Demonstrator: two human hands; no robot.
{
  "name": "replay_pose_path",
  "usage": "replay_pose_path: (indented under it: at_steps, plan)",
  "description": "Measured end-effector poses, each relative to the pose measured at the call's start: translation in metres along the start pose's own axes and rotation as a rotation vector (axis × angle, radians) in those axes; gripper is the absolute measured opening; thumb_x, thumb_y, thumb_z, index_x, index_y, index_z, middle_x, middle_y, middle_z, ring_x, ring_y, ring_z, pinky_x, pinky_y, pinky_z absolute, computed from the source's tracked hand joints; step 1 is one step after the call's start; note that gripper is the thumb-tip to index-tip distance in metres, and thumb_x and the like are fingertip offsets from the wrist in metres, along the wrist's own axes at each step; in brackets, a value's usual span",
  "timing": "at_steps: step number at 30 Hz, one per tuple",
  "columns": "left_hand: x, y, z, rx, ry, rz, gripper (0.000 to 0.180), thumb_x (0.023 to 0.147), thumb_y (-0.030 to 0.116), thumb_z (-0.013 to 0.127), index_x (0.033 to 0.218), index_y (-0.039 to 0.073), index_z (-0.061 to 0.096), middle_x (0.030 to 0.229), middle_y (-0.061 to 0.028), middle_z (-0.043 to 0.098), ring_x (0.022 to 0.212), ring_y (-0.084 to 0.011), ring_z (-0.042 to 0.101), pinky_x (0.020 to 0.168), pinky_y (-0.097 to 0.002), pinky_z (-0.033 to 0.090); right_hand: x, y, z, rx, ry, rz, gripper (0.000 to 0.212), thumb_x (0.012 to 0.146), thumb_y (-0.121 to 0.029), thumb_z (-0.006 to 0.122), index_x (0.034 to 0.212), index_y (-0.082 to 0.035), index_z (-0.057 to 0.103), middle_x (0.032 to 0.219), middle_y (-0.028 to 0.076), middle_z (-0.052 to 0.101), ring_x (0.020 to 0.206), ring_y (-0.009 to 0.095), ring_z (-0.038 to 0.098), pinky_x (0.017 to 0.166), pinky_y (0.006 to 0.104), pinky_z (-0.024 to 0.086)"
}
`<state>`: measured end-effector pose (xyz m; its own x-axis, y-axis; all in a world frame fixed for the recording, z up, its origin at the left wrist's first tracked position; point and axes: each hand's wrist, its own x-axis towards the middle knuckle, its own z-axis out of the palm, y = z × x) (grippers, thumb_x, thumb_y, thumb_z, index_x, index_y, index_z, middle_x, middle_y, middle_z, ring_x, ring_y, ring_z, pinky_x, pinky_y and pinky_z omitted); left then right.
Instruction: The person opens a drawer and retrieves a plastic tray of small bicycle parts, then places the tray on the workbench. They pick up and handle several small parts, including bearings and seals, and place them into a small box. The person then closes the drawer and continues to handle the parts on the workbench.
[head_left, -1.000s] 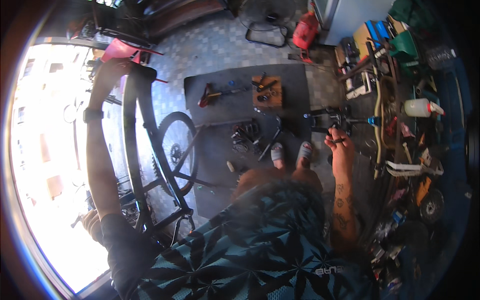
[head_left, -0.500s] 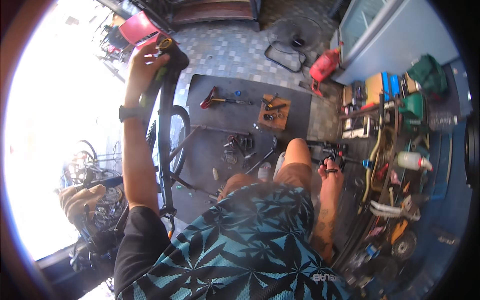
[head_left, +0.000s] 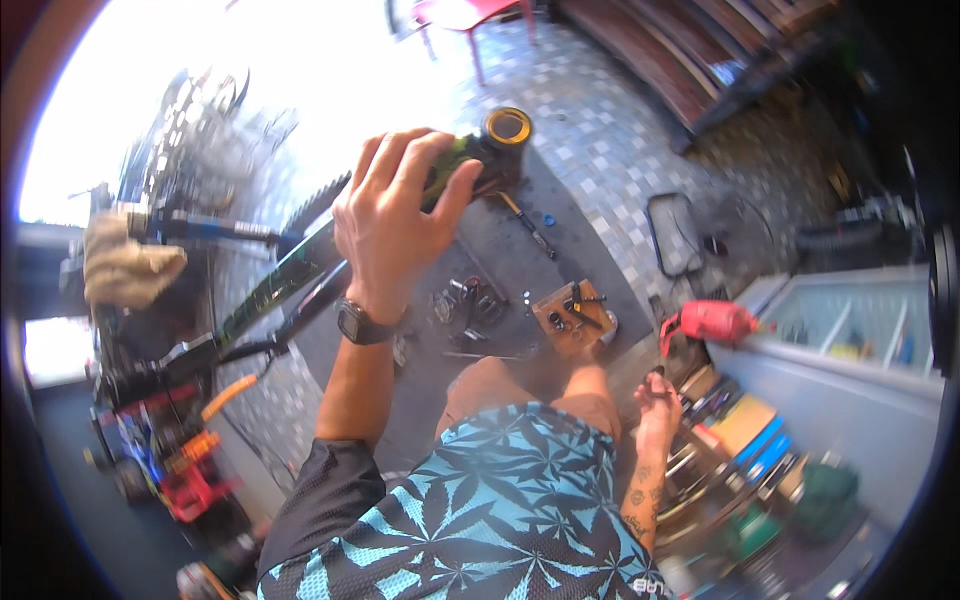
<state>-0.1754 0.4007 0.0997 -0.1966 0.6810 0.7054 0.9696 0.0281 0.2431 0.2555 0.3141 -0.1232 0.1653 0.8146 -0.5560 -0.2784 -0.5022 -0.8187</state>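
Observation:
My left hand (head_left: 395, 210), with a dark watch on the wrist, is wrapped over the front of a dark bicycle frame (head_left: 275, 285). Just beyond the fingers sits the head tube, with a gold ring (head_left: 508, 125) at its open end. The frame slants from there down to the lower left. Low on the right, my right hand (head_left: 657, 405) is closed with fingers curled; a small dark thing shows at the fingertips, too blurred to name. Below the frame lies a dark mat (head_left: 590, 240) bearing a wooden block (head_left: 572, 318) with tools and small round parts on it.
A hammer (head_left: 525, 222) and a cluster of bike parts (head_left: 468, 305) lie on the mat. Right of it are a red tool-like object (head_left: 712, 322) and a grey glass-topped cabinet (head_left: 850, 350). A beige cloth (head_left: 128, 262) hangs at left; a red chair (head_left: 465, 14) stands far off.
The whole view has turned, so the mat and cabinet appear rotated. My left hand and the head tube now sit nearer the picture's middle, and the gold ring faces me more.

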Motion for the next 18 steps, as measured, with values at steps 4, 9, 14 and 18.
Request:
replay_pose_path:
  at_steps: [4,9,14,18]
  plan:
    - [0.0,0.028,0.009,-0.065,0.113,0.012,0.023,0.084,0.004,0.083,0.105,0.011,0.078,0.084,-0.0049,0.071,0.071,-0.021,0.062,0.07,-0.0356,0.047,0.066,-0.064,-0.029,-0.15,-0.074,0.017,0.029,0.099,-0.027,0.082,0.114,-0.005,0.072,0.109,0.005,0.073,0.093,0.015,0.069,0.082,0.0291,0.059]
    - [-0.018,0.076,0.022,-0.176,-0.066,-0.362,0.052,0.088,0.011,0.084,0.139,0.005,0.072,0.063,0.0004,0.057,0.053,-0.0168,0.052,0.055,-0.0338,0.044,0.105,-0.108,-0.034,-0.282,-0.096,-0.02,0.025,0.101,-0.027,0.08,0.115,-0.007,0.072,0.11,0.002,0.073,0.094,0.013,0.069,0.084,0.0297,0.058]
    - [-0.01,0.081,0.023,-0.143,-0.093,-0.378,0.056,0.091,0.014,0.083,0.142,-0.002,0.066,0.065,-0.0013,0.06,0.052,-0.0165,0.052,0.055,-0.0328,0.045,0.102,-0.103,-0.003,-0.269,-0.146,-0.017,0.023,0.101,-0.025,0.079,0.114,-0.007,0.072,0.109,0.004,0.073,0.094,0.016,0.07,0.081,0.0304,0.06]
    - [-0.008,0.085,0.025,-0.118,-0.139,-0.344,0.057,0.09,0.015,0.083,0.141,-0.006,0.066,0.071,-0.0016,0.064,0.054,-0.0147,0.053,0.056,-0.0321,0.045,0.093,-0.093,0.019,-0.301,-0.23,0.102,0.024,0.102,-0.024,0.078,0.114,-0.005,0.071,0.108,0.004,0.073,0.094,0.015,0.07,0.081,0.0304,0.06]
